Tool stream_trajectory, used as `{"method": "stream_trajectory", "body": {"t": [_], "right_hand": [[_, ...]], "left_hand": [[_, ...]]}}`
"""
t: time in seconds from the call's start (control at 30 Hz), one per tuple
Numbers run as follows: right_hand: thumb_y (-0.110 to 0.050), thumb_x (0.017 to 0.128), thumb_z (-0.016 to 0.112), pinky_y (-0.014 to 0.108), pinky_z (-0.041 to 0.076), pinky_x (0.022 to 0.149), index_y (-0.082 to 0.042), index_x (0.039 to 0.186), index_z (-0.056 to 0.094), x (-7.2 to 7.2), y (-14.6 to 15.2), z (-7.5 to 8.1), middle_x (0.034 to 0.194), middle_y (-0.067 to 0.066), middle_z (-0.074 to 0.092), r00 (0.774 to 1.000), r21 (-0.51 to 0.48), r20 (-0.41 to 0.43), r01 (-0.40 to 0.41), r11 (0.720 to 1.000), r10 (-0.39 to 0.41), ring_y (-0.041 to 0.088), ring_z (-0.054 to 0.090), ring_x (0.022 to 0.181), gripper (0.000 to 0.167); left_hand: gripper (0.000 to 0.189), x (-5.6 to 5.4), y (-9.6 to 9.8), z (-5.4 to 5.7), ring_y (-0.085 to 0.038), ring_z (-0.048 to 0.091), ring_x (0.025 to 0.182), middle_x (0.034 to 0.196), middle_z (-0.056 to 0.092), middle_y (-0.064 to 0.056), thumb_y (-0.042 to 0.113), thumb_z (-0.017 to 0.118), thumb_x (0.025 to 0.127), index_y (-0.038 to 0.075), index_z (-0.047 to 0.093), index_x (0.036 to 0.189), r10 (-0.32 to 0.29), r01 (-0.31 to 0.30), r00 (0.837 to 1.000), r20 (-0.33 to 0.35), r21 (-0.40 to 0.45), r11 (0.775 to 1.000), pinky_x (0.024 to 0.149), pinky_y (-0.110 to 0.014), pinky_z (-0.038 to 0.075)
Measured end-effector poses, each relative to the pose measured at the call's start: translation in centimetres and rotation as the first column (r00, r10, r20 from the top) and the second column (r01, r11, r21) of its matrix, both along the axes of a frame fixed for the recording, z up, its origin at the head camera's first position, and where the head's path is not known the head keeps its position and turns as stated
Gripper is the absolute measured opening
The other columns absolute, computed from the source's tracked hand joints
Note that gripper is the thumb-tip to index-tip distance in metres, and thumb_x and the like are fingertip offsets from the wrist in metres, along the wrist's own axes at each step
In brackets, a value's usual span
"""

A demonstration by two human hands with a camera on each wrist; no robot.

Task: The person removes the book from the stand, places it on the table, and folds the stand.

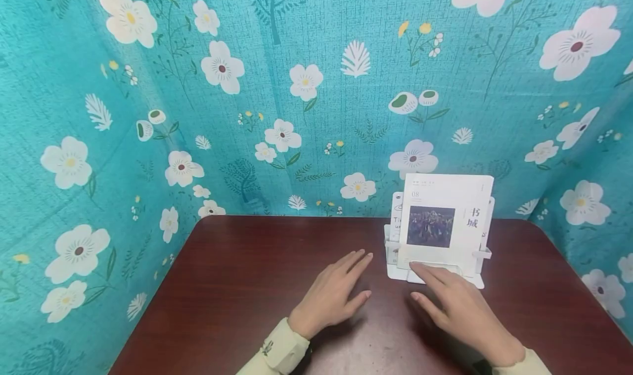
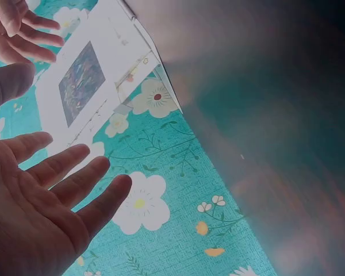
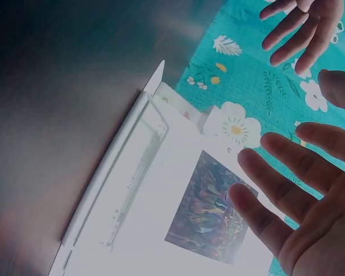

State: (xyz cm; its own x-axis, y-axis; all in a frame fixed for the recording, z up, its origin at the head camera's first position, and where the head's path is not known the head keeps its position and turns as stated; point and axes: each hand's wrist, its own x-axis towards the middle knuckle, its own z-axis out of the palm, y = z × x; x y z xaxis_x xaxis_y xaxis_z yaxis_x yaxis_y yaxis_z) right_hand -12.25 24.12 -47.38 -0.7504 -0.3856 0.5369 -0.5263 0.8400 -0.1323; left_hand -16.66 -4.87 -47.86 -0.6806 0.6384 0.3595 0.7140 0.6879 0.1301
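A white book with a dark picture on its cover leans upright on a white book stand at the right rear of the table. Side clips of the stand reach across the book's edges. Just in front of it, my right hand hovers with fingers extended, holding nothing. To the left of the stand is my left hand, its fingers also extended and its palm bare in the left wrist view. Both hands appear apart from the book.
The dark reddish-brown table has a teal flowered cloth hanging behind it and along both sides. Behind the book, a printed board shows at its edges.
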Motion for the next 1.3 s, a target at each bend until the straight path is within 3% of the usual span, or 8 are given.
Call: {"method": "stream_trajectory", "body": {"t": [0.23,0.73,1.0,1.3], "right_hand": [[-0.025,0.081,0.087,0.054,0.060,0.084,-0.015,0.140,0.065,-0.1,0.5,0.4,0.123,0.009,0.076,1.000,-0.016,0.004,0.026,1.000,-0.026,0.031,0.075,0.106,0.063],[-0.021,0.075,0.090,0.055,0.061,0.077,-0.010,0.137,0.067,-0.8,1.9,0.9,0.123,0.014,0.075,0.997,-0.042,-0.004,0.073,0.996,-0.073,0.034,0.075,0.104,0.067],[-0.019,0.075,0.090,0.056,0.062,0.075,-0.009,0.133,0.068,-1.3,2.6,1.0,0.123,0.016,0.075,0.996,-0.054,-0.019,0.090,0.994,-0.091,0.036,0.074,0.104,0.063],[-0.015,0.078,0.087,0.060,0.060,0.079,-0.006,0.129,0.069,-2.0,3.2,1.3,0.121,0.018,0.075,0.991,-0.109,-0.016,0.127,0.986,-0.129,0.040,0.073,0.107,0.055]], "left_hand": [[0.072,-0.5,0.9,0.4,-0.023,0.050,0.149,0.164,0.047,-0.006,0.046,0.061,0.103,0.020,0.033,0.164,-0.001,0.001,1.000,0.013,0.009,1.000,0.109,-0.044,0.055],[0.068,-1.5,2.6,0.5,-0.017,0.053,0.145,0.160,0.051,-0.001,0.043,0.062,0.103,0.021,0.037,0.162,0.007,-0.017,0.997,0.080,0.124,0.992,0.118,-0.036,0.048],[0.066,-2.1,3.9,0.5,-0.014,0.056,0.142,0.156,0.054,0.002,0.039,0.064,0.102,0.022,0.039,0.161,0.012,-0.038,0.990,0.139,0.189,0.981,0.116,-0.037,0.049],[0.064,-3.2,5.2,0.4,-0.014,0.059,0.138,0.152,0.058,0.002,0.036,0.064,0.102,0.020,0.041,0.160,0.012,-0.041,0.991,0.131,0.221,0.974,0.114,-0.034,0.051]]}}
